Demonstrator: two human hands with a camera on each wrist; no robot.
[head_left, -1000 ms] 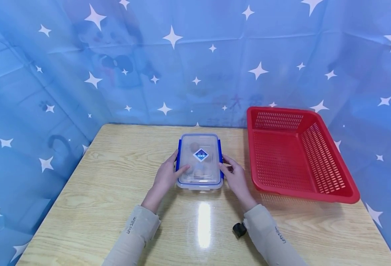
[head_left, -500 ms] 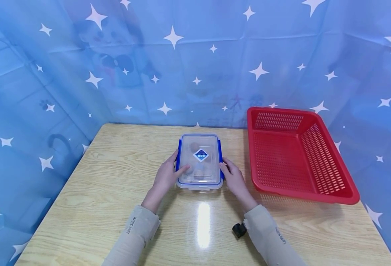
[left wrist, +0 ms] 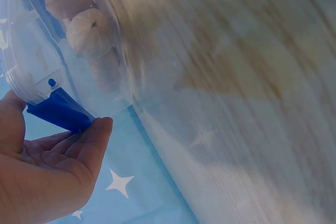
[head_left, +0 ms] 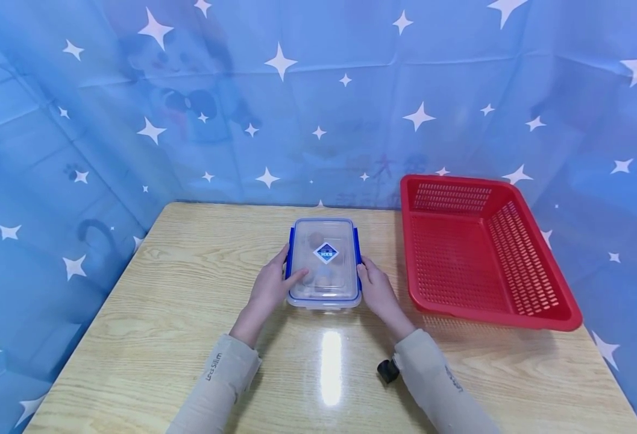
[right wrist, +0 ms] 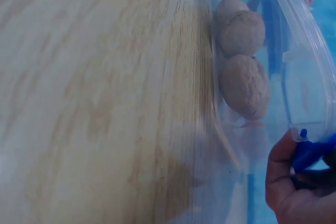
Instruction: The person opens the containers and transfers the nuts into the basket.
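Container (head_left: 331,288) has some brown balls (right wrist: 245,86) inside. Our left hand (head_left: 269,284) grips its left side, right hand (head_left: 379,292) its right.

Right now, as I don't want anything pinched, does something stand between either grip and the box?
Nothing visible does. The left grip and right grip touch the box directly, at opposite sides. The red basket stands beyond the right grip, not between.

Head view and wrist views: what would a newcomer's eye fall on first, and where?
The big red basket jumps out first, at the right of the head view. Next comes the blue-edged box near that view's middle, between the left grip and the right grip. Through its clear sides, the wrist views show round, brownish lumps.
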